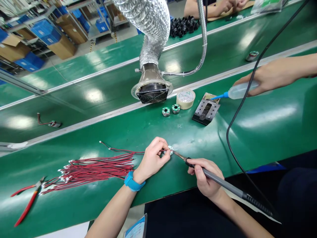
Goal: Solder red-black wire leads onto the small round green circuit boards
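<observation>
My left hand (155,158), with a blue wristband, pinches a red and black wire (138,152) at a small round circuit board (170,150). In my right hand (208,177) is a soldering iron (223,182), its tip touching or very near the board's right side. Left of my left hand lies a bundle of red and black wires (99,169) with white connectors. Red-handled pliers (31,198) rest at the far left. Two small round parts with green boards (165,111) (175,108) stand beyond my hands, beside a tape roll (185,99).
A fume extractor (152,87) hangs over the bench. Another person's hand (269,77) holds a blue-tipped bottle (241,91) over a metal stand (206,109). A black cable (229,129) crosses the right side. Loose parts (53,124) (252,56) lie on the green belt.
</observation>
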### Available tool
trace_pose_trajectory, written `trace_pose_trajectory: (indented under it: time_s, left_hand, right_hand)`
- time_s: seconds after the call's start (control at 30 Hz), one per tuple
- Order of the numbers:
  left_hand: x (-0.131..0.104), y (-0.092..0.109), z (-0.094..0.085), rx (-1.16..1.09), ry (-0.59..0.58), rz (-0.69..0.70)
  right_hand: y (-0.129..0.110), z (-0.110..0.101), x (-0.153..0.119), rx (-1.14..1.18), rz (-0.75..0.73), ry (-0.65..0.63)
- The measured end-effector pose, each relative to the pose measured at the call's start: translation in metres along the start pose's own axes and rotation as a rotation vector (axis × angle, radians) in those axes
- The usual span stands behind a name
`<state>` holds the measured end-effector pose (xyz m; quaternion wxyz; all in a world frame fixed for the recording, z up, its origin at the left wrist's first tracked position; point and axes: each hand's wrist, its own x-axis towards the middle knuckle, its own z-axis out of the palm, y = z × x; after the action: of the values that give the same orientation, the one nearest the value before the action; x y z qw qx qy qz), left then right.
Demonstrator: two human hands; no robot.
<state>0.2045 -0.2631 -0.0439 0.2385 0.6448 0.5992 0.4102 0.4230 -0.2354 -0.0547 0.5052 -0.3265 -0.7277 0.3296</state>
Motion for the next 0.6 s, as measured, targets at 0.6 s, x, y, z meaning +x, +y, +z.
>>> trace_pose_trajectory:
  time_s: [0.6]
  left_hand:
    - [-0.001, -0.001, -0.001, -0.002, -0.008, 0.019]
  right_hand:
    - [0.008, -0.002, -0.013, 0.084, 0.089, 0.059]
